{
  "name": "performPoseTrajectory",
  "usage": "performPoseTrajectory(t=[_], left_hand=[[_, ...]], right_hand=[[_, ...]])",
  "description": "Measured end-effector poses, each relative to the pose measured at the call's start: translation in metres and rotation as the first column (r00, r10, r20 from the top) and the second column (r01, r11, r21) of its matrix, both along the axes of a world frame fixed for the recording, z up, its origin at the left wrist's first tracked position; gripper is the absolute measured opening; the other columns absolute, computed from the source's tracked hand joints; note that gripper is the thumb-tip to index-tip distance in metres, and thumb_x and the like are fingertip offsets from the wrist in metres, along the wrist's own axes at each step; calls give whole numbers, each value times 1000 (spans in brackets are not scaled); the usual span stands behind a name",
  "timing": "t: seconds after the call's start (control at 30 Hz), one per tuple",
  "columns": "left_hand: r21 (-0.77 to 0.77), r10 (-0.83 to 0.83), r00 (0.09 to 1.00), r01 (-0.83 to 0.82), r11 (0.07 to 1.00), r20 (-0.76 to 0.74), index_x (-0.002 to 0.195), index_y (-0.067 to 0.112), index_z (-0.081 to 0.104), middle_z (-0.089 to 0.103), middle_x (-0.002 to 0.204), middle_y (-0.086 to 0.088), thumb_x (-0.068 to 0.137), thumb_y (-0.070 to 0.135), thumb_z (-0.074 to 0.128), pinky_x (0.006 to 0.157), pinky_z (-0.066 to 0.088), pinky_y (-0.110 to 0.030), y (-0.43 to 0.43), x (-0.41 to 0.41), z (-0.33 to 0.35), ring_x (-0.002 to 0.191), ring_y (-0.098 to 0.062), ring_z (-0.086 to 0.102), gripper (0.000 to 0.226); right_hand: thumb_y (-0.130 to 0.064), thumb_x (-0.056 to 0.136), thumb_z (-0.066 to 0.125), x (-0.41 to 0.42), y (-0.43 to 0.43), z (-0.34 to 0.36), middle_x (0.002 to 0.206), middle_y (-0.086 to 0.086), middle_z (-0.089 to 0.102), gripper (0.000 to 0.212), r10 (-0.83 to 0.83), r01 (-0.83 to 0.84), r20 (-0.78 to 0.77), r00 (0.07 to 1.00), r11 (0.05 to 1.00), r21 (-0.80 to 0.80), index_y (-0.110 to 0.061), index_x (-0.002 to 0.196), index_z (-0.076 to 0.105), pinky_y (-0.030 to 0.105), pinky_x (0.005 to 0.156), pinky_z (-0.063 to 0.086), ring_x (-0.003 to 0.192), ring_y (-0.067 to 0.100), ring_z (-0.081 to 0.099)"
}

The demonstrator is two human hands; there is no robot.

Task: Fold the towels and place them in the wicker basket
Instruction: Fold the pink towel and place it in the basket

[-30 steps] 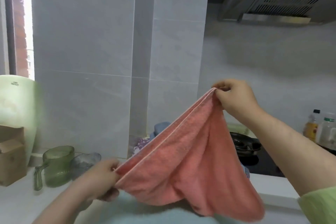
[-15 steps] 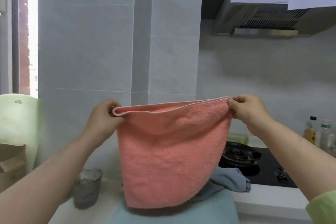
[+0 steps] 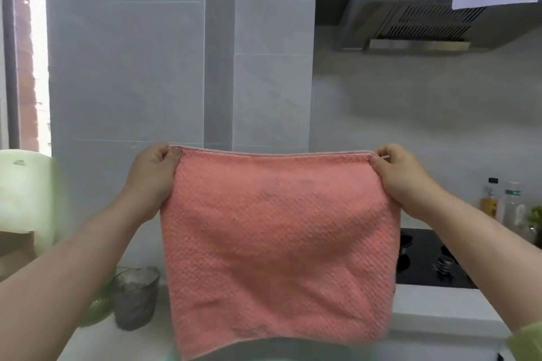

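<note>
Both hands are gripping the pink towel [image 3: 278,243] by its top corners, left hand [image 3: 152,176] and right hand [image 3: 401,176], so it's hanging flat and spread out above the desk [image 3: 434,311], near the stove [image 3: 431,261] on the right.

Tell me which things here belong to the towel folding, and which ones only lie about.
Job: pink towel, held spread by its top corners; left hand; right hand.
Lying about: grey cup; black hob; bottles; extractor hood.
</note>
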State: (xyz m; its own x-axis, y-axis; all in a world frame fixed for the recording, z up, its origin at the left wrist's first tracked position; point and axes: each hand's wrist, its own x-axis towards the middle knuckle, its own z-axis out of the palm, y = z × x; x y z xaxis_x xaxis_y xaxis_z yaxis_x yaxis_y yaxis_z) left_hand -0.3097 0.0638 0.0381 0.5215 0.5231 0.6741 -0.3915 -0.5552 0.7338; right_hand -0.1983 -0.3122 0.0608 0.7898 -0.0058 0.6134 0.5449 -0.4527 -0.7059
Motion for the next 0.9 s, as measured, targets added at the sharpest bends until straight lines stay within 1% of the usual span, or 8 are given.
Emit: performPoseTrajectory(t=[0.17, 0.27, 0.33, 0.4, 0.5, 0.67, 0.8, 0.9], left_hand=[[83, 126, 952, -107, 991, -278, 91, 0, 67, 66, 90, -19, 100, 25, 48, 66, 37, -32, 0, 9, -37, 78, -24, 54, 33], [122, 126, 803, -67, 990, -582, 87, 1, 64, 60, 91, -15, 101, 20, 48, 66, 37, -30, 7, 19, -64, 81, -26, 53, 28], [218, 196, 718, -64, 974, -667, 80, 4, 59, 58, 88, -14, 100, 18, 48, 66, 35, -30, 11, 29, -81, 83, -28, 53, 27], [254, 247, 739, -105, 961, -627, 72, 7, 55, 57, 82, -12, 98, 15, 50, 65, 32, -31, 12, 41, -100, 83, -30, 55, 29], [315, 310, 828, -172, 934, -467, 66, 10, 52, 59, 73, -8, 95, 16, 55, 61, 35, -35, 11, 58, -124, 77, -29, 57, 30], [577, 469, 846, -256, 775, -254, 90, 19, 68, 65, 91, -4, 92, 19, 55, 71, 46, -38, 2, 62, -153, 88, -29, 61, 13], [473, 425, 853, -253, 844, -303, 86, 15, 62, 64, 85, -7, 83, 5, 55, 68, 42, -37, -1, 60, -172, 83, -31, 59, 12], [431, 344, 874, -179, 884, -342, 93, 15, 60, 64, 85, -2, 80, -2, 56, 69, 38, -32, 4, 55, -180, 80, -26, 58, 22]], right_hand=[[-26, 97, 57, -7, 5, -36, 85, 4, 60, 18, -117, 69, -161, 980, 959, -276, -12, 87, 63, 30, 64, 36, 78, 21, 52], [-25, 97, 58, 3, 8, -65, 86, 4, 63, 19, -170, -9, -349, 922, 890, -456, -10, 89, 67, 31, 75, 42, 89, 25, 58], [-19, 97, 56, 10, 13, -88, 85, 5, 62, 21, -157, -59, -402, 902, 878, -475, -3, 95, 68, 28, 71, 39, 84, 21, 55], [-19, 97, 56, 21, 20, -114, 85, 6, 63, 20, -154, -35, -397, 905, 902, -430, -5, 89, 68, 28, 64, 39, 75, 18, 54], [-18, 95, 55, 44, 30, -149, 83, 4, 63, 17, -142, 28, -332, 932, 945, -325, -11, 80, 59, 34, 70, 43, 78, 21, 55], [-16, 92, 58, 71, 40, -185, 80, 9, 67, 15, -103, 24, -354, 929, 975, -220, -8, 81, 64, 33, 64, 46, 72, 21, 57], [-15, 94, 56, 83, 41, -196, 77, 7, 66, 13, -90, 9, -416, 905, 981, -192, -10, 86, 65, 35, 63, 51, 66, 19, 57], [-5, 95, 51, 82, 41, -197, 71, 12, 64, 16, 18, -54, -484, 875, 997, -61, -6, 93, 67, 28, 50, 51, 56, 19, 57]])
